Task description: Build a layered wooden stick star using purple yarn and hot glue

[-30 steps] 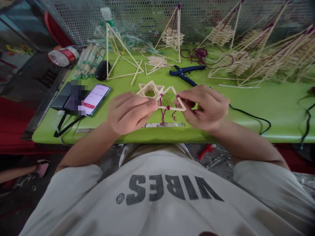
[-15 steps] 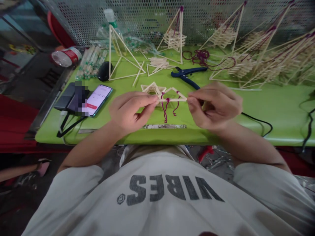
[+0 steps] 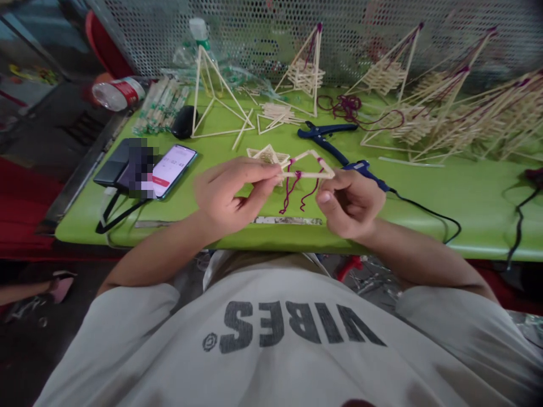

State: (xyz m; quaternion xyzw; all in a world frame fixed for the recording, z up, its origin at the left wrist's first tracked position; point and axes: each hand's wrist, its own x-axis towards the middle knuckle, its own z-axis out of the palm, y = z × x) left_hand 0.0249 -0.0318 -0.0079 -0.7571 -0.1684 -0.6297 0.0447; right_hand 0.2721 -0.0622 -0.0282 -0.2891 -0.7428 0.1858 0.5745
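Note:
My left hand (image 3: 235, 192) pinches the left corner of a small triangle of pale wooden sticks (image 3: 311, 175) between thumb and forefinger. Purple yarn (image 3: 287, 195) is knotted around its sticks, and loose ends hang down. At the right corner, my right hand (image 3: 352, 203) is closed, its fingers curled and the forefinger against the tip; the thumb sits a little lower. Behind the left fingertips lies a stack of stick triangles (image 3: 267, 151), partly hidden. A blue glue gun (image 3: 362, 168) with a black cord rests behind my right hand.
Blue-handled cutters (image 3: 324, 134) and tangled purple yarn (image 3: 345, 107) lie farther back on the green table (image 3: 424, 198). Several stick pyramids (image 3: 307, 76) stand at the back and right. A bare stick frame (image 3: 224, 133), black mouse (image 3: 183, 121), phone (image 3: 173, 169) and wrapped sticks (image 3: 161, 104) are left.
My right hand has shifted left and lower, its thumb dropping below the triangle's corner, which uncovers the glue gun. The left hand and triangle sit slightly farther right as the view shifts.

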